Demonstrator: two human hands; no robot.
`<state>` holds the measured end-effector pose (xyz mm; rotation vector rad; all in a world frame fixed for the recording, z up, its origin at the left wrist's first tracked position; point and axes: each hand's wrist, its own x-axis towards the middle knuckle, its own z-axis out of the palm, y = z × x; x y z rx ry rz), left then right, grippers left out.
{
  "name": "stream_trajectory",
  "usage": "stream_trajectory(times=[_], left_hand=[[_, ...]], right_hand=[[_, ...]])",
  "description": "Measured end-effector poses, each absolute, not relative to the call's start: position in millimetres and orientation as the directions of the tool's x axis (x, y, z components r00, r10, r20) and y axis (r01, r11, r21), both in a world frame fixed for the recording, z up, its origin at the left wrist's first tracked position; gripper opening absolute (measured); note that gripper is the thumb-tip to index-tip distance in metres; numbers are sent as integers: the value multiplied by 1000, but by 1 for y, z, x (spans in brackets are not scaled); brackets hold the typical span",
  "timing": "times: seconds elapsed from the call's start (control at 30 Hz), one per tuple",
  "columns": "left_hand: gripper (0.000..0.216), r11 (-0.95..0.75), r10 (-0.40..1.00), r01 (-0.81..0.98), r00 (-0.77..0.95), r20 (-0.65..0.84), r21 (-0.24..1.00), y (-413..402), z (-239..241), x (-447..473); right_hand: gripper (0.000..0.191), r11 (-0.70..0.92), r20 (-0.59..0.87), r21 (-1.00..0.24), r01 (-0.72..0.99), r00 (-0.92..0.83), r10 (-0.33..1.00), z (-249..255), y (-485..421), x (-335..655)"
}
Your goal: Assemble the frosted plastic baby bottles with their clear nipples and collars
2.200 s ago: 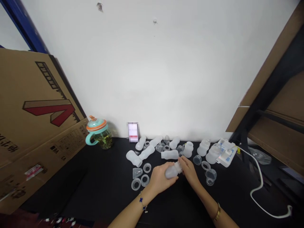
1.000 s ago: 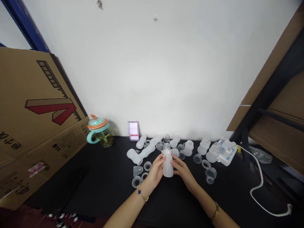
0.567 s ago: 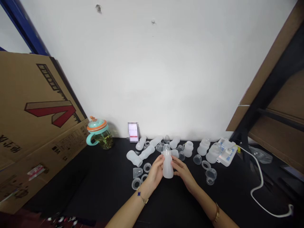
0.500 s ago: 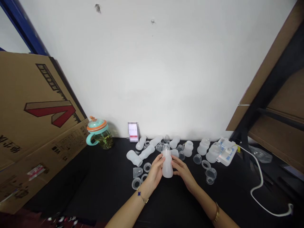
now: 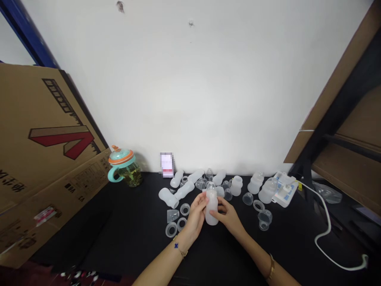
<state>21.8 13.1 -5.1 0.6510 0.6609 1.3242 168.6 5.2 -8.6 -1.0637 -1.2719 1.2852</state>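
A frosted white baby bottle (image 5: 211, 205) stands upright on the black table (image 5: 133, 234), a clear teat on its top. My left hand (image 5: 195, 217) curls round its left side and my right hand (image 5: 228, 216) curls round its right side. Both hands grip the bottle together near the table's middle. Behind them lie several more frosted bottles (image 5: 184, 190) on their sides and a few squat ones (image 5: 236, 186) standing. Clear screw rings (image 5: 171, 229) and small caps lie to the left of my left hand.
A large cardboard box (image 5: 44, 159) leans at the left. A teal and orange lidded cup (image 5: 125, 169) stands by the wall. A white power strip (image 5: 285, 190) with a white cable (image 5: 327, 230) lies at the right, below a dark shelf frame (image 5: 333, 131).
Earlier I held the bottle on its side with my right hand at its neck. It now stands upright between both hands and has shifted slightly to the right.
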Motion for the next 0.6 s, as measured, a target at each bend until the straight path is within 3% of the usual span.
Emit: stream_trajectory(times=[0.13,0.3,0.6], left_hand=[[36,216,976,-649,168,-140,729,12,-1,18],[41,268,954,-565,270,-132,780,8,2,18],[41,258,957,-534,255,-138,805,10,-3,19]], right_hand=[[50,-33,-4,-976,-215,-135,991,0,4,174],[46,-158,-72,-898,-410,-217,973,2,3,177],[41,-270,-165,-883,-383,-286,944,3,1,175]])
